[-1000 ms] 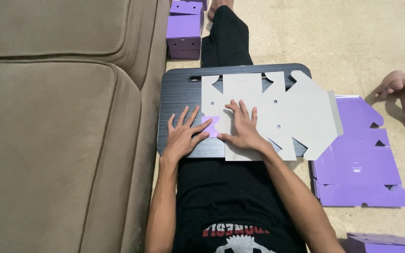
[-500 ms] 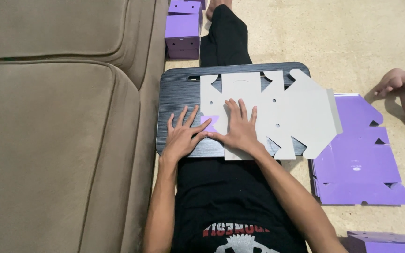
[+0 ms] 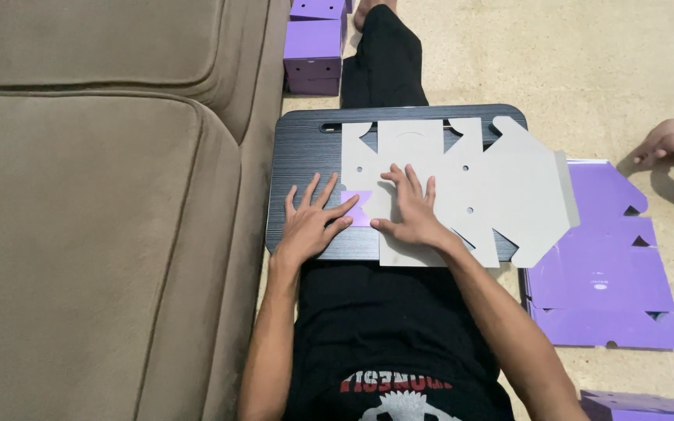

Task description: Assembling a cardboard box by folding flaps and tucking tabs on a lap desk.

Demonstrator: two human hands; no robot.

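Grey unfolded cardboard blank (image 3: 470, 187) with a small purple flap (image 3: 358, 207) at nine o'clock, on a black wood-grained lap tray (image 3: 306, 148). Purple flat sheets (image 3: 602, 265) at three o'clock, purple boxes (image 3: 313, 47) at eleven. Beige sofa (image 3: 95, 218), tan floor (image 3: 587, 62).

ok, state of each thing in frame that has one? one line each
box blank: unfolded, grey side up on the lap tray, one small flap folded over showing purple
left hand: flat, fingers spread, on that flap
right hand: flat, pressing the blank
lap tray: level across the legs
purple blanks: flat on floor, stacked
purple boxes: assembled, closed
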